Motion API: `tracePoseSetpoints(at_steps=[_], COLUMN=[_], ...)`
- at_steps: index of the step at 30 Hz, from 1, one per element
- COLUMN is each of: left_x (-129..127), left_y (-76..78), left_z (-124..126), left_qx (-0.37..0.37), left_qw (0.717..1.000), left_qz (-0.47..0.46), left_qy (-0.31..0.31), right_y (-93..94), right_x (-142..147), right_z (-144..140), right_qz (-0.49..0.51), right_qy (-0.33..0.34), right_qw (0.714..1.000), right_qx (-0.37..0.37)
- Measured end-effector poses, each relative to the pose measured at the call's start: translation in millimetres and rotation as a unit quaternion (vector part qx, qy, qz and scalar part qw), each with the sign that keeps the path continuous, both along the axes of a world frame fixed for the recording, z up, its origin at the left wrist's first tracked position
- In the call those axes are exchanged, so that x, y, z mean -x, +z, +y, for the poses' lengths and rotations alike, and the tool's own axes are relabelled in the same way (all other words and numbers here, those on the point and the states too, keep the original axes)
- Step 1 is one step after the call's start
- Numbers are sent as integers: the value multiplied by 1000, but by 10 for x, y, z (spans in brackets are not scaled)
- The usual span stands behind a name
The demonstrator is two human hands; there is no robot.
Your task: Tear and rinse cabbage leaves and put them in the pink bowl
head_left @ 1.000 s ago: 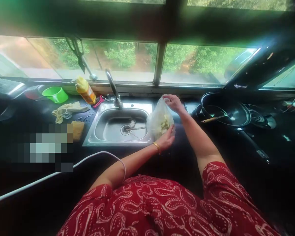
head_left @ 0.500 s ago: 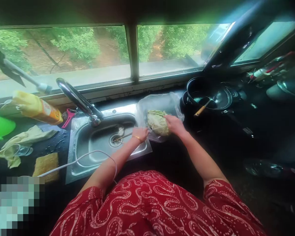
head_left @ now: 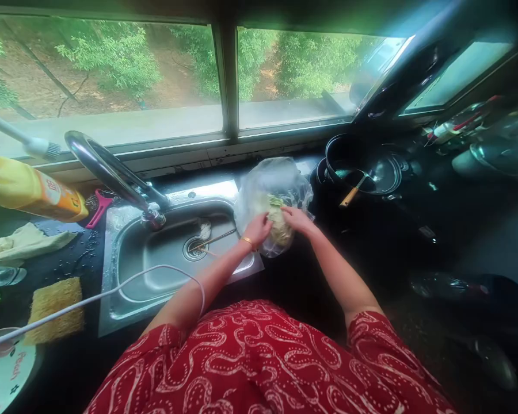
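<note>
A pale green napa cabbage [head_left: 280, 230] lies inside a clear plastic bag [head_left: 273, 172] on the counter, just right of the sink. At its left side my left hand [head_left: 258, 230] has its fingers closed on the bag. Opposite, my right hand [head_left: 297, 220] grips the bag on the right of the cabbage, fingertips near its top. Thin film covers part of the cabbage, and my hands hide its flanks.
To the left is the steel sink [head_left: 155, 276] with a curved faucet [head_left: 107, 172]; a white cable [head_left: 155, 268] crosses it. A wok [head_left: 382, 172] holds a wooden-handled utensil [head_left: 349, 196]. Further left are a yellow bottle [head_left: 38, 190], a sponge [head_left: 56, 310] and a plate [head_left: 8, 374].
My left hand has moved right and up, closer to my right hand. The bag, spread out before, is now gathered more closely around the cabbage. The view has shifted slightly.
</note>
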State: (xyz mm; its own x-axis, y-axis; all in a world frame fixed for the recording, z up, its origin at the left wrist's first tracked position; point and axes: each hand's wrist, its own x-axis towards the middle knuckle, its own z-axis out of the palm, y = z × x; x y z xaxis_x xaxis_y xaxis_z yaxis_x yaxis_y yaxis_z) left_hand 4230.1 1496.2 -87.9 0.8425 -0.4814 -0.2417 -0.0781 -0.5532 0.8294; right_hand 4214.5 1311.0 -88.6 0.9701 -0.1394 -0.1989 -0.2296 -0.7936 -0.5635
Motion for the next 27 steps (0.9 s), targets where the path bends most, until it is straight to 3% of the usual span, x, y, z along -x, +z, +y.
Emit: tracePoseSetpoints(at_steps=[4, 6, 11, 15, 19, 23, 27], left_x=[-154, -155, 28, 98, 66, -3, -86], left_y=[-183, -279, -529, -656, -613, -473, -407], left_z=[124, 215, 247, 217, 222, 145, 92], left_qx=[26, 41, 81, 155, 163, 128, 101], left_qw=[982, 967, 921, 895, 893, 905, 899], left_qz=[123, 177, 333, 365, 356, 335, 336], left_qy=[142, 177, 184, 205, 223, 227, 261], right_y=[36, 11, -110, -151, -115, -64, -53], right_x=[36, 24, 92, 198, 219, 246, 191], right_z=[214, 270, 240, 108, 69, 256, 366], right_qz=[78, 92, 28, 34, 87, 108, 96], right_qy=[-50, -69, -52, -29, -9, 9, 5], right_qw=[976, 967, 987, 993, 995, 994, 995], right_qx=[-196, -227, -147, -108, -47, 19, 3])
